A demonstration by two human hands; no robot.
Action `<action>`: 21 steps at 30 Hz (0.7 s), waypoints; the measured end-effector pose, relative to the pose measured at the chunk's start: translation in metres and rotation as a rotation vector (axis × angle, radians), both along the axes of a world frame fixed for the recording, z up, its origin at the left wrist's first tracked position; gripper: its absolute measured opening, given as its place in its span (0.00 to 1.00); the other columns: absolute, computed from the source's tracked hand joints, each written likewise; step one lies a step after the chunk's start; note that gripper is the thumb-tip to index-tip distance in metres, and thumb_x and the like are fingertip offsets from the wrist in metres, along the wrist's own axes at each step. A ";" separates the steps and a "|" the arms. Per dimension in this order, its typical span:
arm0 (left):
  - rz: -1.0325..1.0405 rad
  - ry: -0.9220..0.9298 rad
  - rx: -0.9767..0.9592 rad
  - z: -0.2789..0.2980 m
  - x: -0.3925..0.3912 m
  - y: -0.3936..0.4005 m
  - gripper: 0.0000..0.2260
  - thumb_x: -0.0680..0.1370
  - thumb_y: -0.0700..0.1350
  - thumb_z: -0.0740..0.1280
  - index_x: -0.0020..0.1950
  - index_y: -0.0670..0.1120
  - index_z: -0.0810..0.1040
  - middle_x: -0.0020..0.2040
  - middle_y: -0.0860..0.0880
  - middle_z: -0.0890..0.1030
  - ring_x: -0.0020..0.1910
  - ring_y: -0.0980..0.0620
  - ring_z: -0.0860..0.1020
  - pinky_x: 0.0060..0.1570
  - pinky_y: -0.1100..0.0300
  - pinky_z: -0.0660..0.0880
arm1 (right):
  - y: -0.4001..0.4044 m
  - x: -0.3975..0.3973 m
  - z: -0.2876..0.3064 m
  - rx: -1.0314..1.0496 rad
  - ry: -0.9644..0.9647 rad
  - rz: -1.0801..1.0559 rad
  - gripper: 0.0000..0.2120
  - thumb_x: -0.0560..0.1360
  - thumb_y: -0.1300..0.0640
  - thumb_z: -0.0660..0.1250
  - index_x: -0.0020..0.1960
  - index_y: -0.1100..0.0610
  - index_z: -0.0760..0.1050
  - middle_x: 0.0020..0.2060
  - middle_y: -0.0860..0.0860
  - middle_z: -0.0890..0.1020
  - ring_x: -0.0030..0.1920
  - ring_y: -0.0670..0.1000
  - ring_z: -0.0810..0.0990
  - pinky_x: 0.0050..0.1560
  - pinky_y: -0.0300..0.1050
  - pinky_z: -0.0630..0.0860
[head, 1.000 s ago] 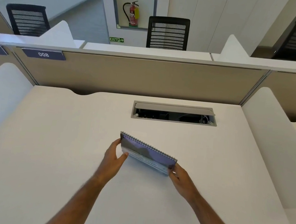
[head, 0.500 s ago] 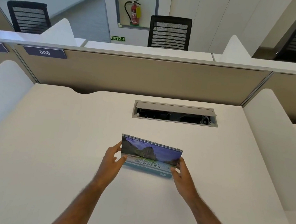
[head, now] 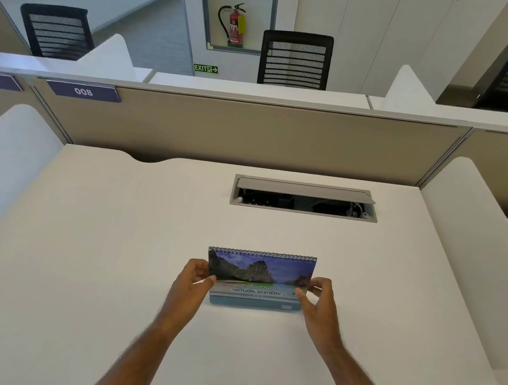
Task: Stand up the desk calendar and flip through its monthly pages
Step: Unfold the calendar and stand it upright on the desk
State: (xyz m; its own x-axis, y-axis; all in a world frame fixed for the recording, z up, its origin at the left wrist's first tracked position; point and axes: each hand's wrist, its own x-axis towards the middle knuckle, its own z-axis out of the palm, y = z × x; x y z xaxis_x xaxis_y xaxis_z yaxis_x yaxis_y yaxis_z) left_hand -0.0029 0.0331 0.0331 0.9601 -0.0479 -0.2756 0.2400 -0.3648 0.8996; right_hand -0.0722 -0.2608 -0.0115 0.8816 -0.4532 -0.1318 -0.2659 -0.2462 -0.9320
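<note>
The desk calendar [head: 259, 276] stands upright on the white desk [head: 99, 254], its spiral binding on top and its cover facing me. The cover shows cliffs, water and the words "Natural Scenery". My left hand [head: 191, 283] pinches the cover's left edge between thumb and fingers. My right hand [head: 318, 302] grips the right edge the same way. Both forearms reach in from the bottom of the view.
An open grey cable box [head: 304, 197] is set into the desk behind the calendar. White side dividers [head: 466, 246] flank the desk, and a beige partition [head: 237, 131] closes its far edge. Black chairs [head: 295, 58] stand beyond.
The calendar was tilted and skewed a second ago; it has been turned square to me and raised upright. Both hands have stayed on its side edges.
</note>
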 end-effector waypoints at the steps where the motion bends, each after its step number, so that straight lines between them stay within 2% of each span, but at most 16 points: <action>1: 0.005 0.003 0.000 0.000 -0.002 0.000 0.09 0.84 0.43 0.69 0.59 0.56 0.76 0.58 0.55 0.85 0.59 0.55 0.83 0.47 0.69 0.78 | 0.000 0.000 0.000 0.005 0.003 0.005 0.14 0.77 0.59 0.72 0.53 0.45 0.71 0.54 0.44 0.80 0.58 0.42 0.79 0.56 0.50 0.79; 4: 0.011 0.007 -0.015 -0.003 -0.008 0.002 0.09 0.84 0.42 0.70 0.60 0.55 0.75 0.61 0.55 0.84 0.60 0.55 0.83 0.52 0.63 0.78 | 0.003 0.000 0.001 0.022 0.001 0.040 0.15 0.77 0.62 0.72 0.52 0.43 0.76 0.54 0.43 0.80 0.58 0.40 0.80 0.58 0.44 0.78; 7: 0.020 0.006 -0.027 -0.004 -0.012 0.006 0.12 0.83 0.42 0.71 0.61 0.57 0.73 0.64 0.58 0.83 0.61 0.54 0.83 0.57 0.57 0.80 | 0.007 0.004 0.005 0.096 0.005 0.118 0.18 0.77 0.64 0.72 0.56 0.41 0.77 0.54 0.43 0.80 0.59 0.42 0.80 0.55 0.34 0.78; 11: 0.018 0.001 -0.005 -0.006 -0.012 0.017 0.14 0.83 0.45 0.72 0.64 0.56 0.71 0.66 0.55 0.82 0.64 0.52 0.82 0.63 0.48 0.81 | 0.013 0.019 0.009 0.182 0.046 0.237 0.25 0.77 0.65 0.72 0.71 0.52 0.70 0.65 0.49 0.79 0.64 0.47 0.80 0.65 0.44 0.77; 17: 0.113 -0.050 -0.008 -0.002 0.006 0.039 0.17 0.82 0.44 0.73 0.65 0.57 0.71 0.66 0.60 0.80 0.64 0.57 0.80 0.60 0.53 0.80 | 0.030 0.057 0.028 0.157 0.044 0.360 0.29 0.78 0.64 0.72 0.75 0.54 0.66 0.68 0.50 0.78 0.66 0.48 0.79 0.69 0.45 0.75; 21: 0.157 -0.077 -0.029 -0.001 0.026 0.052 0.21 0.81 0.43 0.74 0.68 0.54 0.69 0.66 0.61 0.78 0.66 0.57 0.78 0.62 0.53 0.78 | 0.050 0.095 0.043 0.164 0.062 0.399 0.28 0.78 0.66 0.71 0.75 0.57 0.66 0.69 0.52 0.77 0.68 0.51 0.77 0.71 0.50 0.73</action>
